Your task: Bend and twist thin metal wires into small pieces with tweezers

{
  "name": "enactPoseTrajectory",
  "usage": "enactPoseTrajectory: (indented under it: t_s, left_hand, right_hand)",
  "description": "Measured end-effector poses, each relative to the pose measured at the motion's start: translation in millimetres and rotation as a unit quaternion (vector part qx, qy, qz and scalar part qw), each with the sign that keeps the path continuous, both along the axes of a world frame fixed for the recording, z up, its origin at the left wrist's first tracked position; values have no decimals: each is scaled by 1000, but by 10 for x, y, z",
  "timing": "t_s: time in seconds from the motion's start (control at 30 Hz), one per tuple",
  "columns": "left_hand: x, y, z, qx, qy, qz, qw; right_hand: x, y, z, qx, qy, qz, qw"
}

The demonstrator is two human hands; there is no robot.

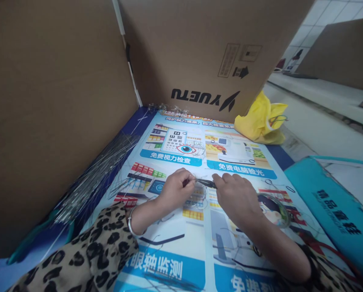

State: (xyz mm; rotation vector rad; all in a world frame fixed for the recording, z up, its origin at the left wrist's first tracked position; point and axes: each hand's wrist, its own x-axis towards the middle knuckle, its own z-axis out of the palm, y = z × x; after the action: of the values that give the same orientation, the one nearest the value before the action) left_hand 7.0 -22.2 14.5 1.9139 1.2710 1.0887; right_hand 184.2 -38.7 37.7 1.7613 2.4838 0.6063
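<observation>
In the head view my right hand [238, 198] is closed around a small pair of dark pliers [206, 183], whose jaws point left. Facing it, my left hand [179, 187] is pinched near the jaw tips, on what looks like a thin wire [199, 177]; its far end is too fine to follow. Both hands are just above a printed poster [169, 239] that covers the table. Under my right forearm sits a round clear dish [283, 211], partly hidden. Loose thin wires lie scattered on the poster around my hands.
A bundle of straight wires [90, 174] lies on the left, beside teal-handled scissors or pliers [32, 239]. Cardboard walls [181, 48] stand at the left and back. A yellow bag [260, 119] rests at the back right, a turquoise box [330, 198] on the right.
</observation>
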Motion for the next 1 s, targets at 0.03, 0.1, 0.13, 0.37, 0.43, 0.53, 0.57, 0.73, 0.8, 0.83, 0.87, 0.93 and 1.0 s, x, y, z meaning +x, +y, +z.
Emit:
enactPoseTrajectory:
  t_s: [0.03,0.1,0.13,0.37,0.43,0.53,0.57,0.73,0.8,0.83,0.87,0.93,1.0]
  left_hand:
    - [4,-2,-1,0,-4,2,1000]
    - [12,-6,-5,3,-10,7,1000]
    - [17,-8,-6,7,-11,10,1000]
    - [35,-16,-17,25,-12,31,999]
    - [37,-18,-16,30,-11,37,999]
    - [44,-26,-18,37,-6,50,998]
    - [48,-29,-21,40,-4,54,998]
    - [66,-37,-42,47,-3,76,996]
    - [70,-37,-43,46,-1,82,996]
    - [72,-36,-41,46,-1,83,995]
    - [74,-36,-38,44,-1,84,996]
    - [77,-35,-27,38,-6,84,996]
    - [80,-34,-16,28,-16,83,996]
  right_hand:
    - [-5,-3,-3,0,-2,-3,1000]
    - [-17,-11,-3,3,-7,-8,1000]
    - [-24,-16,0,6,-10,-11,1000]
    - [-63,-34,20,20,-18,-21,999]
    - [-73,-36,17,22,-22,-24,999]
    - [-92,-44,14,24,-24,-28,999]
    - [-98,-47,14,25,-24,-28,999]
    - [-120,-54,-7,30,-28,-33,999]
    - [-125,-49,-27,27,-29,-34,999]
    - [-128,-45,-38,25,-30,-34,999]
    - [-131,-41,-49,24,-30,-35,999]
    - [-133,-30,-64,17,-28,-38,999]
    - [-127,-17,-69,6,-15,-41,999]
